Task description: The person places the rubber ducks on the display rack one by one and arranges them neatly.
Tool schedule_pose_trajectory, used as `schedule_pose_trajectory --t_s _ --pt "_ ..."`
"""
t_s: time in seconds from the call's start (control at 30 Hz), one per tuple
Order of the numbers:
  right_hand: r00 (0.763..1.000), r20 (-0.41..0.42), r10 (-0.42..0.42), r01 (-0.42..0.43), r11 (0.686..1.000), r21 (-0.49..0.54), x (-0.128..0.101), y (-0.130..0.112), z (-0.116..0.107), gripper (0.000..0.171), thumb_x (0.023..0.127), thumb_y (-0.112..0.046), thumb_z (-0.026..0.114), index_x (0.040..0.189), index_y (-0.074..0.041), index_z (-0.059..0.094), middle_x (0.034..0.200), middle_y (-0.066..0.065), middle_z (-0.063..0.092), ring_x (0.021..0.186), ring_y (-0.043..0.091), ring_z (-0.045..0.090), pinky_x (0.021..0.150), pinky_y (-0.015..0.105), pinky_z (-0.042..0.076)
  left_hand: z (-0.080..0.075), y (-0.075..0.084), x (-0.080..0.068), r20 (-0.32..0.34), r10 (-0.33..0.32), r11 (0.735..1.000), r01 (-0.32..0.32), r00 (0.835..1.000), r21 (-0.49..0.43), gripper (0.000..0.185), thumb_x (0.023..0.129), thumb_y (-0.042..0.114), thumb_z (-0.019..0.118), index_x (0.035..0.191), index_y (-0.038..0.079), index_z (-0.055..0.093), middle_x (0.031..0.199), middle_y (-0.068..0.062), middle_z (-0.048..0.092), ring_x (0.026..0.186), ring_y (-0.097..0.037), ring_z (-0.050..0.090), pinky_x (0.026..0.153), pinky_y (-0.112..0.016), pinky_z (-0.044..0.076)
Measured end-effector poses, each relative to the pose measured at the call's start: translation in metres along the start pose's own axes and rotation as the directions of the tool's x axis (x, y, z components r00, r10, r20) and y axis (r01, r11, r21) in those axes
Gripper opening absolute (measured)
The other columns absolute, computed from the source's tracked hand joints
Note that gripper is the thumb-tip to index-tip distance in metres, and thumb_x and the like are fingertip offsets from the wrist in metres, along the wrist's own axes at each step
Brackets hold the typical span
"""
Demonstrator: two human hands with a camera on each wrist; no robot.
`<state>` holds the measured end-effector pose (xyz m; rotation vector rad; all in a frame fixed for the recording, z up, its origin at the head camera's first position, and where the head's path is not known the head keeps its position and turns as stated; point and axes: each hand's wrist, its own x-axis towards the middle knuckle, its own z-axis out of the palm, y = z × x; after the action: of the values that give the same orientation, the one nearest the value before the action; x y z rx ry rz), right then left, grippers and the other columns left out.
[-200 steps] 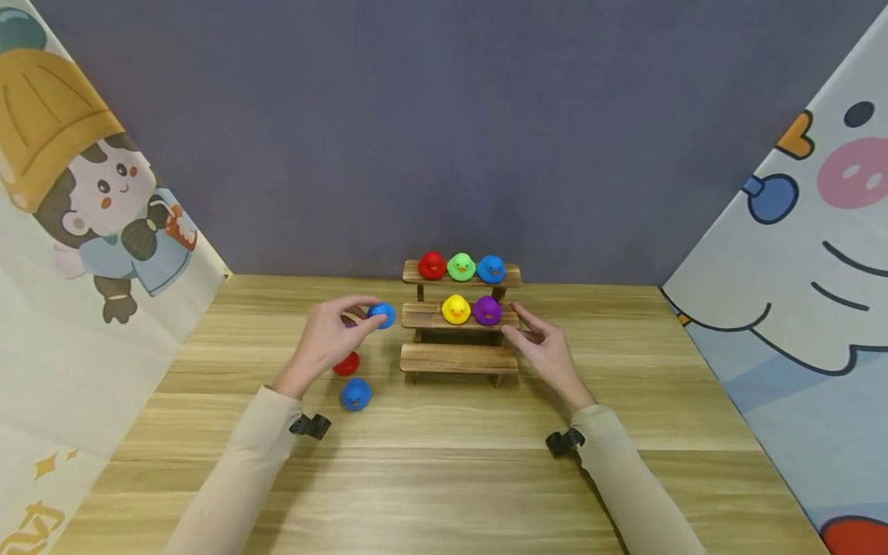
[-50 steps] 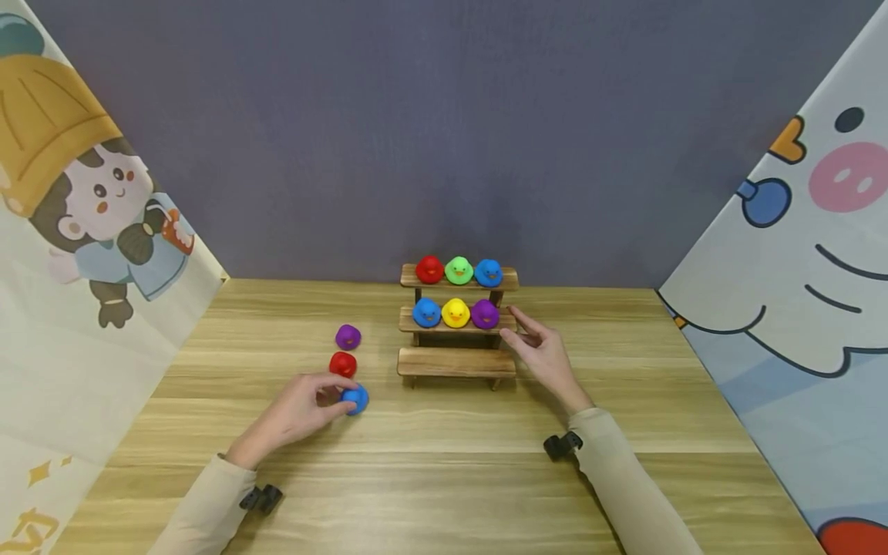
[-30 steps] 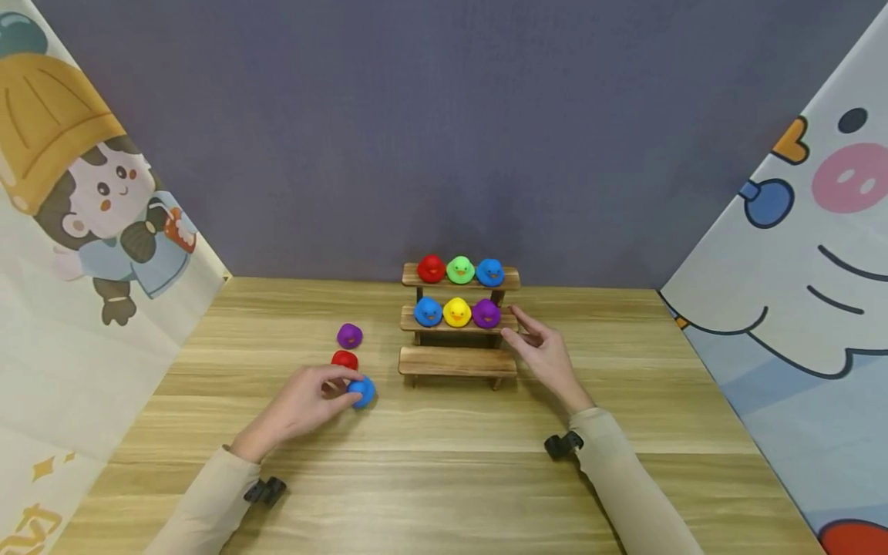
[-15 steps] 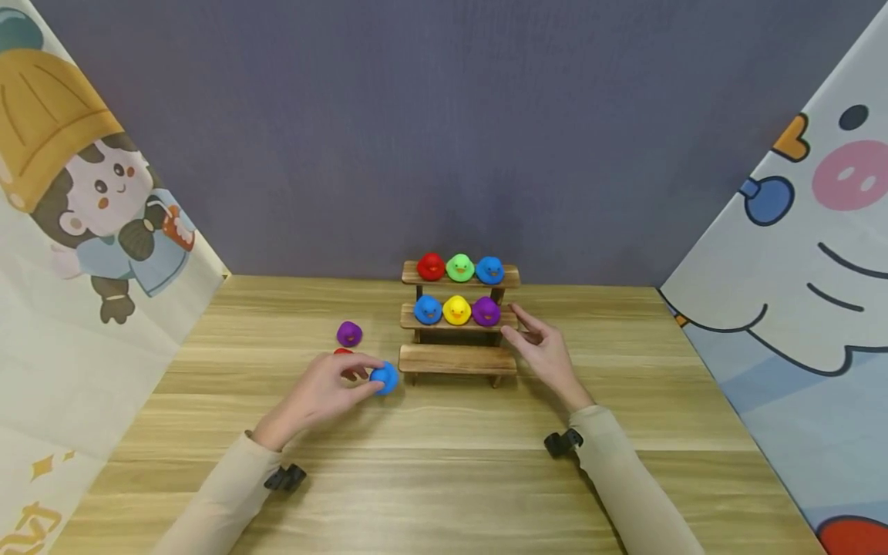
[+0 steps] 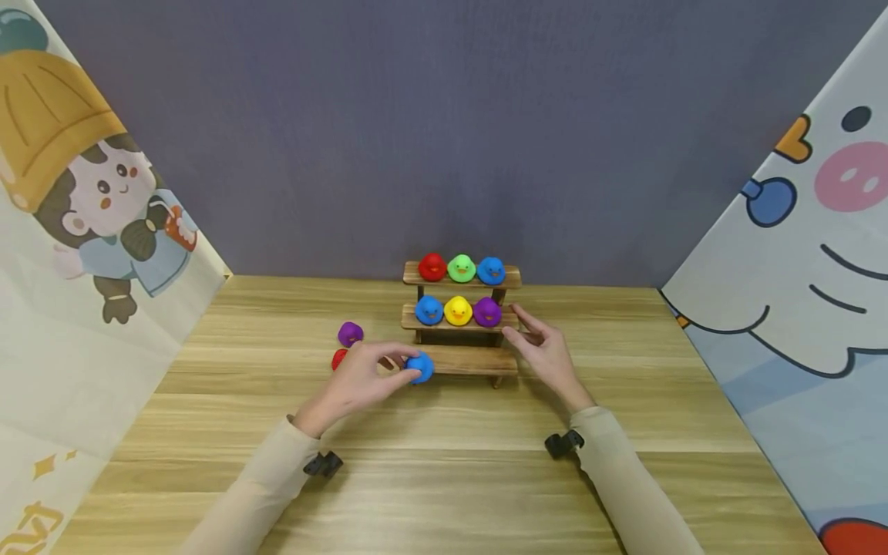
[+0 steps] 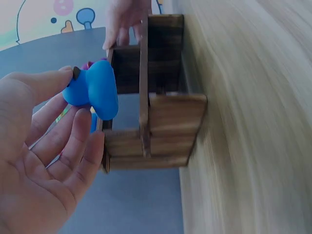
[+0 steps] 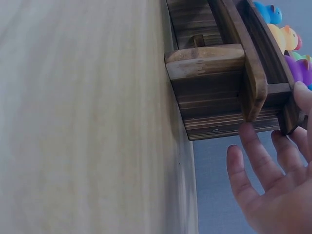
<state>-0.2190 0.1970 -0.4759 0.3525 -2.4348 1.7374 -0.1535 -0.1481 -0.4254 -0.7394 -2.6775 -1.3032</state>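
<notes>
Fingers of left hand (image 5: 361, 380) pinch blue duck (image 5: 419, 367) at left end of wooden rack's (image 5: 461, 360) bottom step, near desk (image 5: 444, 462) centre. Right hand (image 5: 544, 351), fingers loosely spread, touches rack's right side at middle step. Red duck (image 5: 338, 358), partly hidden, apparently on desk behind left hand; purple duck (image 5: 350, 334) beyond.
</notes>
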Motion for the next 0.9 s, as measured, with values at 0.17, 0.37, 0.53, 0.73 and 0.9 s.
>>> schedule_pose_trajectory --t_s 0.17,0.37,0.53,0.73,0.9 --pt "1.0 -0.005 -0.009 0.009 1.0 0.007 0.0 0.001 0.0 0.057 0.103 -0.022 0.073 0.156 -0.01 0.054 0.162 0.01 0.051 0.125 0.041 0.069 0.094 0.012 0.055 0.012 0.008 0.011 0.012 -0.002 1.0 0.002 1.0 -0.024 0.025 0.094 0.022 0.085 0.117 0.015 0.082 0.096 0.005 0.08 0.084 -0.006 0.07 0.08 -0.033 0.063" --pt "1.0 -0.013 -0.006 0.006 1.0 0.001 0.001 0.002 0.0 0.057 0.103 -0.023 0.074 0.155 -0.01 0.055 0.162 0.01 0.052 0.124 0.04 0.07 0.093 0.012 0.056 0.023 0.014 0.023 0.002 0.008 0.999 -0.008 1.0 -0.034 0.025 0.094 0.023 0.084 0.118 0.017 0.081 0.096 0.003 0.08 0.083 -0.007 0.071 0.076 -0.024 0.062" --pt "1.0 -0.025 -0.011 0.011 1.0 -0.013 0.001 0.003 0.0 0.056 0.103 -0.024 0.074 0.154 -0.011 0.056 0.161 0.011 0.053 0.122 0.041 0.071 0.093 0.015 0.057 0.032 0.012 0.034 0.001 -0.01 0.999 0.01 1.0 -0.036 0.026 0.095 0.027 0.083 0.12 0.02 0.082 0.1 0.004 0.081 0.085 -0.007 0.072 0.077 -0.023 0.061" --pt "1.0 -0.019 -0.013 0.013 1.0 -0.012 0.001 0.002 0.0 0.058 0.102 -0.026 0.075 0.155 -0.01 0.056 0.161 0.01 0.053 0.122 0.04 0.071 0.091 0.014 0.057 0.041 0.015 0.044 0.004 0.002 0.998 -0.001 1.0 -0.067 0.027 0.095 0.025 0.083 0.121 0.018 0.082 0.111 0.001 0.082 0.09 -0.009 0.073 0.079 -0.022 0.061" --pt "1.0 -0.011 -0.008 0.008 1.0 -0.011 0.001 0.002 0.0 0.06 0.102 -0.028 0.075 0.156 -0.011 0.054 0.161 0.01 0.052 0.123 0.039 0.071 0.091 0.014 0.058 0.052 0.015 0.052 -0.005 0.047 0.997 -0.048 0.999 -0.059 0.027 0.096 0.024 0.083 0.122 0.016 0.081 0.113 -0.001 0.082 0.091 -0.009 0.075 0.079 -0.021 0.061"
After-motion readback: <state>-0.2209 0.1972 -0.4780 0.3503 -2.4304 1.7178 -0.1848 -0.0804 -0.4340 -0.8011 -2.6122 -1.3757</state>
